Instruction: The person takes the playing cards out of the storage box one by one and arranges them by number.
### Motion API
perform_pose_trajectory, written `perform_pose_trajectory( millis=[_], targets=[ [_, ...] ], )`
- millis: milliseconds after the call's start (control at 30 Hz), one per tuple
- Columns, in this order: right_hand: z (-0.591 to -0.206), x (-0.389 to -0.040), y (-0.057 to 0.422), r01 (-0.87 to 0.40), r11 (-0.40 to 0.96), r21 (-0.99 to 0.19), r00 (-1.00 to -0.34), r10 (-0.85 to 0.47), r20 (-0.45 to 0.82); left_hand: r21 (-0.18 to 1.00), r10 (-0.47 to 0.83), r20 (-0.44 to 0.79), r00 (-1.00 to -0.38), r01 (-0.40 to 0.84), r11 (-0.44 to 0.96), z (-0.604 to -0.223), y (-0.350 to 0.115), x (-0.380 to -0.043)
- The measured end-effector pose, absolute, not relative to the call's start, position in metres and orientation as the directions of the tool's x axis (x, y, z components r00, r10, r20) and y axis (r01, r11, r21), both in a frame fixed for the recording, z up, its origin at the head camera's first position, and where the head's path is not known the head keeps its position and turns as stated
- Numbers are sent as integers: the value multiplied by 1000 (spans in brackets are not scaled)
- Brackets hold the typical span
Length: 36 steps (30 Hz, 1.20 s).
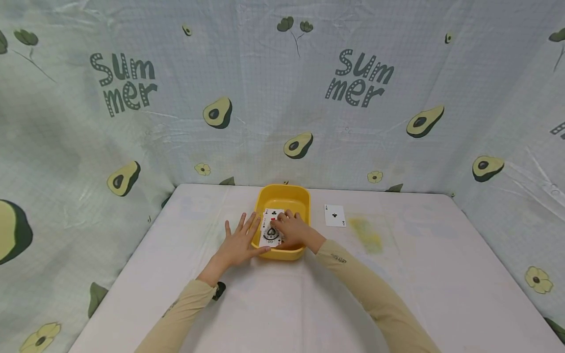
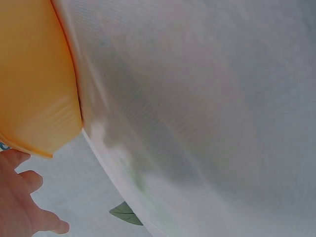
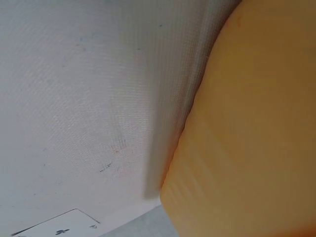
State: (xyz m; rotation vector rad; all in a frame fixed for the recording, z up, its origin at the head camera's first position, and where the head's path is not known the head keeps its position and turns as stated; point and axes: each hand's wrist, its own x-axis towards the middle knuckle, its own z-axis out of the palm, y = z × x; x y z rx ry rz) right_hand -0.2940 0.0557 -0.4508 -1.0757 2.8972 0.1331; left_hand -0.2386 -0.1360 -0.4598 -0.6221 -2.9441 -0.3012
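Observation:
A yellow plastic bin stands near the back middle of the table. Several playing cards lie overlapped at its left side, an ornate ace of spades uppermost. My right hand reaches in over the bin and grips these cards at their right side, its bent fingers partly covering them. Spread fingers of my left hand are at the bin's left rim, the thumb near its front left corner. In the left wrist view, part of the left hand shows beside the bin wall.
A single club card lies face up on the white-covered table, right of the bin. A yellow stain marks the cloth beyond it. Behind the table hangs a sheet printed with avocados and lettering.

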Motion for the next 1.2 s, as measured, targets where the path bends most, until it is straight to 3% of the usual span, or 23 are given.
perform_pose_trajectory(
  millis=[500, 1200],
  targets=[
    [-445, -298, 64, -624, 781, -41, -779, -625, -47, 177, 378, 138, -916, 398, 900, -459, -136, -238],
    [-422, -299, 93, -565, 824, -35, -824, -566, -16, 194, 375, 107, -921, 389, 901, -457, -135, -238]
  ],
)
